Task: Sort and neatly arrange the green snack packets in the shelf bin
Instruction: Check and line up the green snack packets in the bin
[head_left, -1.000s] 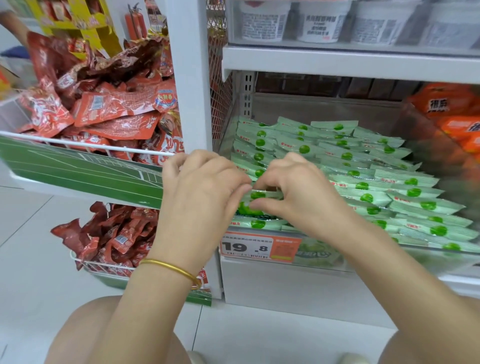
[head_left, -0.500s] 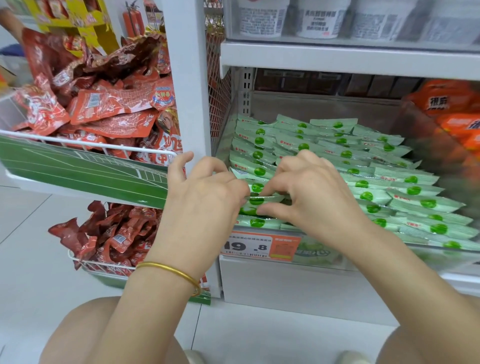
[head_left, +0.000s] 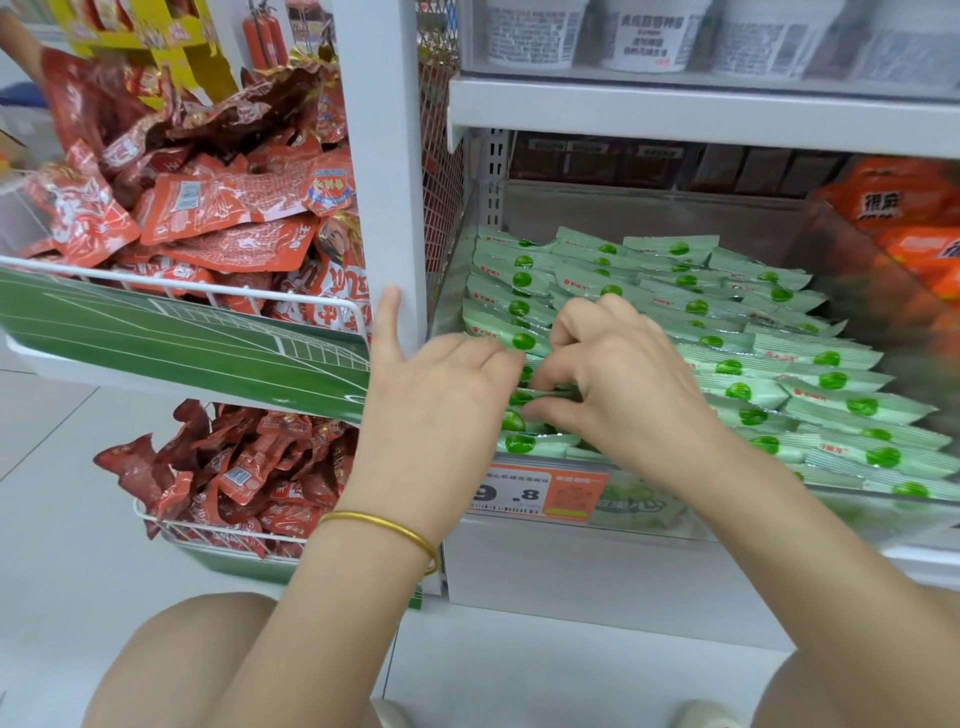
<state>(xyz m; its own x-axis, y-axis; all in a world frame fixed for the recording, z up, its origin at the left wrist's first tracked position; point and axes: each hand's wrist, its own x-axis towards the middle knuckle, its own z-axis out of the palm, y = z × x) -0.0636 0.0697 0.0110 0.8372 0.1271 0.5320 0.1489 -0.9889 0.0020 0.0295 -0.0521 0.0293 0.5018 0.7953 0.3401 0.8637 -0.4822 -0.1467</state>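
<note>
Fingers (head_left: 574, 325) of the right hand (head_left: 628, 384) bent; thumb and forefinger close in a pinch on a held packet (head_left: 551, 396), gripped by its left end near the front-left corner of the shelf bin (head_left: 779, 514). Left hand (head_left: 441, 400) sits back-up just beside it, fingertips tucked in against the same stack; little finger lifted alongside the white upright post (head_left: 379, 156). Cannot tell whether the left hand grips anything, since its fingertips are hidden where the two hands meet. Gold bangle (head_left: 387, 530) on the left wrist. Green snack packets (head_left: 737, 322) fill the clear-fronted bin in overlapping rows running from front to back, most lying flat with their green dots upward. Price tag (head_left: 540, 493) on the bin's front, partly covered by the left wrist. Red packets (head_left: 223, 223) heaped in a wire basket (head_left: 208, 296) to the left, orange packets (head_left: 904, 208) to the right, white tubs (head_left: 649, 36) on the shelf above.
</note>
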